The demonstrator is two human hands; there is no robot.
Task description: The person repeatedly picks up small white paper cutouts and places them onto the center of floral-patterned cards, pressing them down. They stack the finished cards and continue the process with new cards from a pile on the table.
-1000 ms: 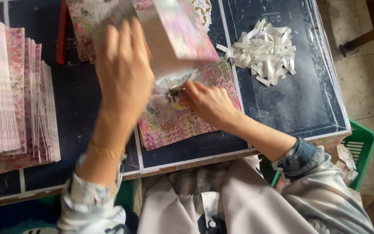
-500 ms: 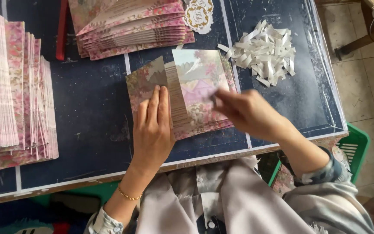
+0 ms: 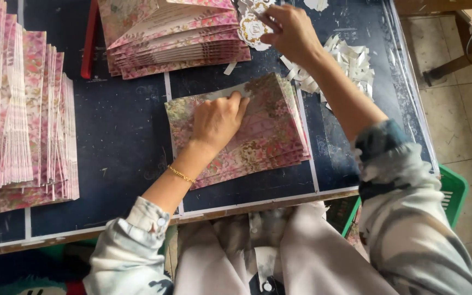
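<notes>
Floral cards (image 3: 258, 136) lie on the table (image 3: 121, 142) under our left hand (image 3: 217, 120), fingers pressed flat together, while our right hand (image 3: 290, 30) has now left them and pinches a white sticker (image 3: 251, 28)

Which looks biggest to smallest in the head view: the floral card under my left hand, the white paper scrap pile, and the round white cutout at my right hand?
1. Floral card, clearly largest.
2. White paper scrap pile.
3. Round white cutout, smallest, partly hidden by the right hand.
</notes>
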